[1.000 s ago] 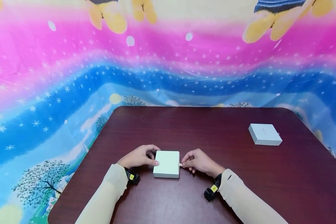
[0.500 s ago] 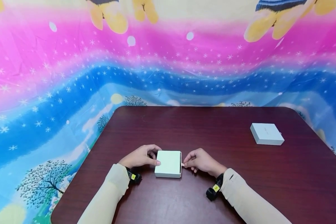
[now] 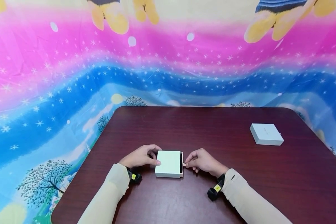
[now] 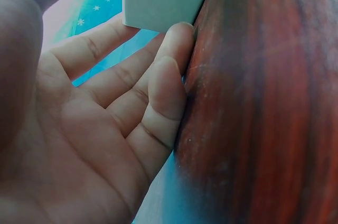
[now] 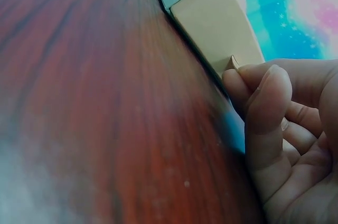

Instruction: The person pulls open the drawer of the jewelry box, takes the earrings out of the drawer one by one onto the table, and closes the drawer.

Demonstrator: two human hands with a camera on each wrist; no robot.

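My right hand (image 3: 203, 161) pinches the tab (image 5: 234, 63); left hand (image 3: 138, 157) grips the sleeve (image 3: 169, 163). I'd brace that, easing the drawer (image 5: 216, 26) out straight, level.

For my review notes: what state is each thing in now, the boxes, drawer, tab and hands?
Near box: flat on the table, partly open.
Drawer: sticks slightly out of the near box's right side.
Pull tab: pinched.
Left hand: holds the near box's left side.
Right hand: pinches the pull tab.
Far box: on the table, looks closed.
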